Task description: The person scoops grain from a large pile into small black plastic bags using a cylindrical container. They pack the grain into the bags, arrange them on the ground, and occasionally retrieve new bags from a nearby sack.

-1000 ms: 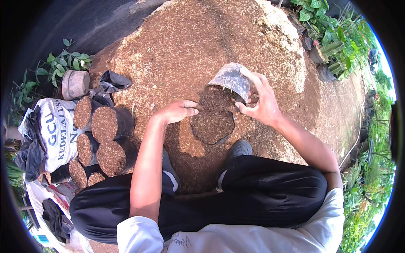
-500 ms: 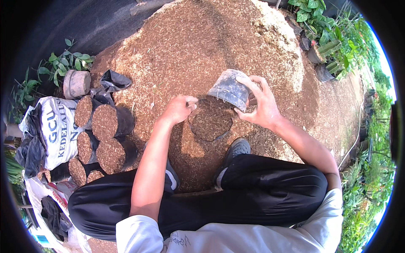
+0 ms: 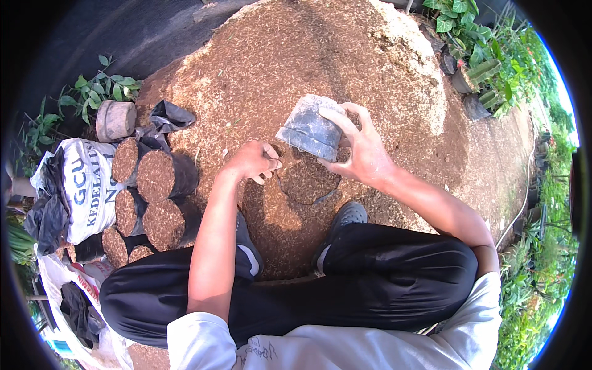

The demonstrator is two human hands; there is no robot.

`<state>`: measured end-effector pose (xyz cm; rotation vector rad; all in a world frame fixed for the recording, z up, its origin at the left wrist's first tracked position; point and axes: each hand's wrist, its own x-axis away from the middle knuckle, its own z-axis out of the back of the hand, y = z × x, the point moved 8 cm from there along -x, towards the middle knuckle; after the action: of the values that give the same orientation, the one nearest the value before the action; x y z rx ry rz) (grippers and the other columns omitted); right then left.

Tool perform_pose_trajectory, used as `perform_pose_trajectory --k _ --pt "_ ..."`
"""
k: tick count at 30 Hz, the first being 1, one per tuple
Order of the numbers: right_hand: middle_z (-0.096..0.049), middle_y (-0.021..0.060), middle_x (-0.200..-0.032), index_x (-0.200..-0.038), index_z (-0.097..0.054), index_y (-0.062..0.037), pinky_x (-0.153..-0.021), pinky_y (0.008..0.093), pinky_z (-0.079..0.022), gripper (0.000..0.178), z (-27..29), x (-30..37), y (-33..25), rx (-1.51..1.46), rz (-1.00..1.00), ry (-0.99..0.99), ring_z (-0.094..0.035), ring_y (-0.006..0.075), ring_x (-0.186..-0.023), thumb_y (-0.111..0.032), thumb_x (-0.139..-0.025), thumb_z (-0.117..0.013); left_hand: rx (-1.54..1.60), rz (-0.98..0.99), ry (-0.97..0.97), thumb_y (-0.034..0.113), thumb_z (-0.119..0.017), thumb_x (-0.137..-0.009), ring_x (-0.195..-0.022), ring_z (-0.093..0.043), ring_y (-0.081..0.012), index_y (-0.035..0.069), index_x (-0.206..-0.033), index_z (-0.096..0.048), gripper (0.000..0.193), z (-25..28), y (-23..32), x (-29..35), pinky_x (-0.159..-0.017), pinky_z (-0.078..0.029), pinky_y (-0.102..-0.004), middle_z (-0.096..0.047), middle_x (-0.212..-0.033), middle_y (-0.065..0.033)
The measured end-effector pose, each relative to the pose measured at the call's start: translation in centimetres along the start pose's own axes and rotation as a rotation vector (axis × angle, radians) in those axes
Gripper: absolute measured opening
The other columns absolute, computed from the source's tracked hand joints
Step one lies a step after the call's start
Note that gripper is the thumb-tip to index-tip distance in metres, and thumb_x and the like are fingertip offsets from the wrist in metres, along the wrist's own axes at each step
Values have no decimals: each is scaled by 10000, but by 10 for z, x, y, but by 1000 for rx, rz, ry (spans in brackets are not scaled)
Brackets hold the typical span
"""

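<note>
My right hand (image 3: 365, 148) grips a small dark plastic pot (image 3: 308, 132), dusty with soil, tipped with its wider rim toward the lower left. Fingers lie over its side and the thumb is beneath. Just below the pot, a round black planting bag (image 3: 322, 198) full of brown soil mix stands in front of my feet; the pot hides its far part. At the bag's left rim hovers my left hand (image 3: 254, 161), its fingers loosely bent and apart, with nothing visible in them.
A large mound of soil mix (image 3: 265, 74) rises beyond my hands. To the left stand several filled black bags (image 3: 157, 176), an upturned grey pot (image 3: 116, 120), crumpled black plastic (image 3: 171, 117) and a white printed sack (image 3: 89, 191). Potted plants (image 3: 481, 74) line the right side.
My right hand has moved the pot left and slightly up, tilting it more. My left hand has shifted a little left and down, its fingers loosening by the bag's rim.
</note>
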<state>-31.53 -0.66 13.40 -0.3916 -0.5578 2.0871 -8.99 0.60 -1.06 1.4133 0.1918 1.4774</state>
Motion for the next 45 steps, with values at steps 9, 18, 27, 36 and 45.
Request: perform_pose_trajectory --k 9,18,27,36,45 --pt "-318 201 -1537 -1566 -455 -290 -1131 477 -543 1010 -8 0 -21 -29 99 -83 -615 439 -1272 -202 -703 -972 -91 162 -139 216 -699 -973 -862 -788 -298 -110 -1094 -688 347 -13 -14 9 -696 -693 -401 -758 -952 -194" --pt "-391 175 -1459 -1512 -507 -258 -1004 484 -620 985 1 11 -24 11 225 19 -590 369 -1276 -250 -659 -1000 -155 55 -81 176 -649 -1000 -867 -773 -223 50 -1250 -698 284 0 -10 5 -707 -678 -363 -770 -990 -138" --pt "-441 157 -1439 -1556 -434 -143 -823 354 -673 978 27 5 1 -123 166 235 -670 250 -1078 -299 -744 -955 -327 -597 504 134 -737 -904 -1105 -660 -382 96 -1094 -678 203 -19 54 40 -965 -520 -482 -662 -1182 -166" --pt "-494 157 -1429 -1586 -416 -172 -774 314 -652 973 23 7 40 -210 -73 230 -680 202 -972 -344 -778 -931 -849 -214 214 337 -879 -818 -919 -749 -362 79 -910 -797 286 -60 61 49 -817 -583 -467 -767 -903 -179" --pt "-520 166 -1450 -1572 -441 -131 -773 300 -617 922 22 7 65 -233 -109 312 -679 169 -932 -358 -811 -910 -848 -5 384 367 -804 -905 -1033 -748 -398 -6 -1043 -778 398 17 54 55 -907 -579 -527 -773 -997 -233"
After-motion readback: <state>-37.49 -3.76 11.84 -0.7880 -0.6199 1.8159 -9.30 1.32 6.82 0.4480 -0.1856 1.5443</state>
